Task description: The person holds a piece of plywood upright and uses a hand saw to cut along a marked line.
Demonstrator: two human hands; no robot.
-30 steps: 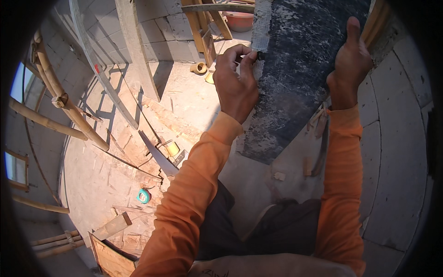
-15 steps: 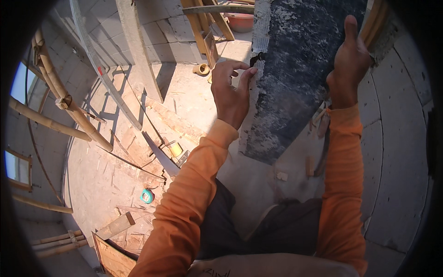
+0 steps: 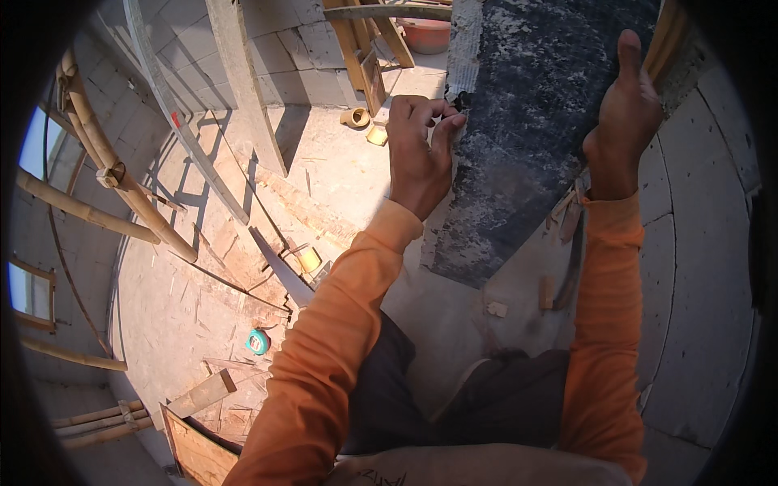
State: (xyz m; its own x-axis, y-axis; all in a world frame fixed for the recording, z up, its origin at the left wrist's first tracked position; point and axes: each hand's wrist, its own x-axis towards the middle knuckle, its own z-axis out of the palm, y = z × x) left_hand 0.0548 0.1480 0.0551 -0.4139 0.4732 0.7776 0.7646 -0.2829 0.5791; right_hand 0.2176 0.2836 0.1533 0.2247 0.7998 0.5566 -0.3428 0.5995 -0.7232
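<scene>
A long dark board [image 3: 531, 138] with a worn, speckled black face and a rough grey-white left edge slants up in front of me. My right hand [image 3: 624, 125] grips its right edge, thumb pointing up along it and fingers hidden behind. At the left edge is a ragged dark notch. My left hand [image 3: 421, 154] is closed in a pinch right beside that notch, thumb and forefinger touching the edge. Whatever lies between those fingertips is too small to make out.
On the floor to the left lie a handsaw [image 3: 278, 267], a teal tape measure [image 3: 258, 341], yellow pipe pieces [image 3: 309, 259] and wood scraps. Bamboo poles [image 3: 130, 194] and leaning planks [image 3: 247, 89] stand farther left. A block wall [image 3: 697, 267] rises at the right; a reddish basin [image 3: 425, 36] sits at the back.
Both hands have shifted a little to the right, and the board's upper part with them. My left thumb and forefinger have come in closer to the notch.
</scene>
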